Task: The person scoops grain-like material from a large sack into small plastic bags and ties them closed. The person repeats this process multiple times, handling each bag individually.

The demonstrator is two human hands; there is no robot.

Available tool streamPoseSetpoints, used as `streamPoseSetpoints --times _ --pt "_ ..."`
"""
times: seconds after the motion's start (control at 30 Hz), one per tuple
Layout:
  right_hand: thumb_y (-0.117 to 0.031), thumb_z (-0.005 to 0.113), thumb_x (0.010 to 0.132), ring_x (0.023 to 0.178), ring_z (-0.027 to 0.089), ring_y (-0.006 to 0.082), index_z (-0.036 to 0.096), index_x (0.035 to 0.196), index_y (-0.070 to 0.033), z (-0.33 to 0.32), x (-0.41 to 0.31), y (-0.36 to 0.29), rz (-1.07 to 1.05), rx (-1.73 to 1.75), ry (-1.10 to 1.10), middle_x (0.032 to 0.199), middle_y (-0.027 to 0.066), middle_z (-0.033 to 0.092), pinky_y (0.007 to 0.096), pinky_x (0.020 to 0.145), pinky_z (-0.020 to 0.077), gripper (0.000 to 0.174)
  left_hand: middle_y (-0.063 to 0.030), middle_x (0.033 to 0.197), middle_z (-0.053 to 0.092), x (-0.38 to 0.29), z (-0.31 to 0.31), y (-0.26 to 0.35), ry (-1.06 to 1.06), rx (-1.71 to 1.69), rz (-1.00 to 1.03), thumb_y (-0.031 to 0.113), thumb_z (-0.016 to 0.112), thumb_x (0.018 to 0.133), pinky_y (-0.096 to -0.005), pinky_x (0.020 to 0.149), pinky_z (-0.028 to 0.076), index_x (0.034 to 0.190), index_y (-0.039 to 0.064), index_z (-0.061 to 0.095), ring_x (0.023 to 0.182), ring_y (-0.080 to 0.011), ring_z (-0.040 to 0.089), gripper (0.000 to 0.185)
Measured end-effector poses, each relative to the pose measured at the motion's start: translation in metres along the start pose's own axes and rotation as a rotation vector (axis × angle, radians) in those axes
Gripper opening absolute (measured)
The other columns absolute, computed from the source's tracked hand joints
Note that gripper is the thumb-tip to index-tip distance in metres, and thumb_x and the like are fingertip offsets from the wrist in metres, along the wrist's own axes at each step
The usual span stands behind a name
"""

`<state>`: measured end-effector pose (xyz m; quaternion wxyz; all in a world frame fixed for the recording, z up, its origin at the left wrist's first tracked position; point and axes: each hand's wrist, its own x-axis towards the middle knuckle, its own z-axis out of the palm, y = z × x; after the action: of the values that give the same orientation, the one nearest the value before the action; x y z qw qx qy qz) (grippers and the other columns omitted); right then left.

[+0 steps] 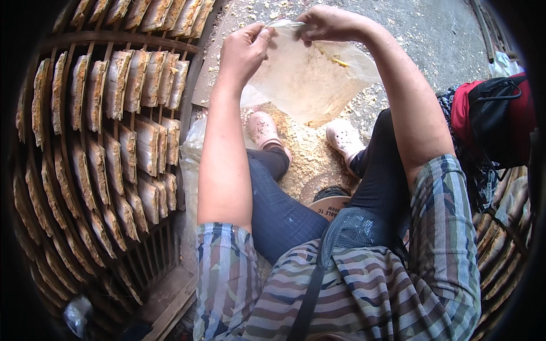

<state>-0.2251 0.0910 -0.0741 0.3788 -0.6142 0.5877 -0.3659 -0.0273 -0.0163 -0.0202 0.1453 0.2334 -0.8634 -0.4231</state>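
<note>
A thin, translucent plastic sheet or bag [307,81] hangs between my two hands, above the floor near my feet. Its gathered top edge is pinched between the thumb and fingers of my left hand [247,51]. My right hand [326,25] grips the same edge a little to the right, its fingers curled over the plastic. A small yellow piece [340,62] shows on the sheet at its right part, along with brownish stains. The plastic's lower end droops between my pink clogs.
Wooden slatted racks [119,37] with rows of crusty, pale-orange slabs [117,85] stand at the left. Crumbs [303,149] cover the floor around my feet. A cable spool [328,204] lies beneath me. At the right are a red and black bag [490,115] and more slabs [497,247].
</note>
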Motion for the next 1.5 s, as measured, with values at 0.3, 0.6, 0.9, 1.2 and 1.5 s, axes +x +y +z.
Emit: streamPoseSetpoints --times 0.3,0.6,0.9,1.2,1.5 --pt "-0.007 0.061 0.085 0.078 0.066 0.0195 0.063 0.107 0.002 -0.009 0.017 0.054 0.144 0.019 -0.193 0.104 0.0127 0.067 0.0339 0.07 0.0527 0.023 -0.0063 0.073 0.067 0.006 -0.001 -0.002 0.052 -0.214 0.034 0.013 0.064 0.091 -0.024 0.053 0.046 0.093 -0.003 0.069 0.062 -0.0101 0.06 0.018" --pt "-0.028 0.067 0.088 0.086 0.065 0.0187 0.062 0.102 -0.001 0.014 0.026 0.033 0.099 0.073 -0.064 0.098 0.01 0.068 0.0324 0.074 0.0526 0.03 -0.0065 0.067 0.065 0.005 -0.006 0.012 0.184 -0.192 -0.035 0.011 0.061 0.09 -0.0247 0.049 0.044 0.091 -0.001 0.07 0.055 -0.0105 0.058 0.015" --pt "-0.016 0.053 0.097 0.098 0.063 0.0252 0.046 0.117 0.001 0.028 0.012 0.03 0.052 -0.174 0.123 0.106 0.0182 0.064 0.0383 0.082 0.0538 0.027 -0.0047 0.067 0.063 -0.018 -0.046 -0.023 0.381 -0.145 -0.032 0.014 0.062 0.092 -0.0244 0.049 0.044 0.092 0.0 0.068 0.057 -0.0096 0.057 0.015" --pt "-0.035 0.039 0.103 0.109 0.059 0.0281 0.042 0.128 0.001 -0.027 0.012 0.173 0.043 0.688 0.194 0.114 0.0163 0.062 0.041 0.096 0.0461 0.044 -0.0087 0.083 0.071 0.007 -0.051 -0.009 0.476 0.057 0.042 0.013 0.065 0.084 -0.0294 0.07 0.05 0.103 0.005 0.068 0.078 -0.015 0.067 0.021" --pt "-0.026 0.072 0.087 0.102 0.06 0.0183 0.056 0.12 -0.005 0.001 0.01 -0.083 -0.131 0.157 0.361 0.107 0.0095 0.064 0.0318 0.085 0.0521 0.042 -0.0103 0.088 0.062 0.0 -0.01 0.037 0.41 0.405 0.408 0.021 0.067 0.088 -0.0366 0.069 0.044 0.109 0.006 0.063 0.08 -0.0184 0.059 0.026"
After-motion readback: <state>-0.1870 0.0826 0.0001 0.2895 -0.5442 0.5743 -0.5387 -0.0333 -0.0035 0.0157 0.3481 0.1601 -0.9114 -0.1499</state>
